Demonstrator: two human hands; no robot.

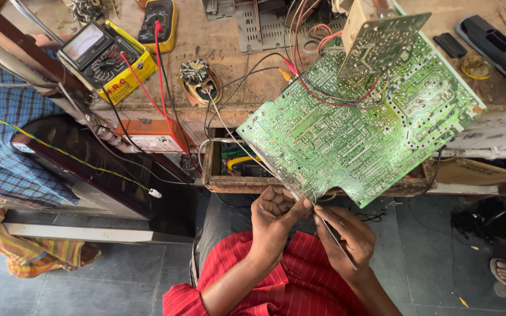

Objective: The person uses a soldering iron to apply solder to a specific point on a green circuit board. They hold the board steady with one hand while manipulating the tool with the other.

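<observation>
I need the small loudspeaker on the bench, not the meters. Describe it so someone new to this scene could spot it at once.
Start at the big green circuit board tilted over the wooden workbench. Go left along the bench, past the black and white wires, toward the yellow-cased analogue meter. Between them, near the bench's front edge, lies the small loudspeaker: the only round thing there, with a shiny metal magnet in a brownish cone.
</observation>
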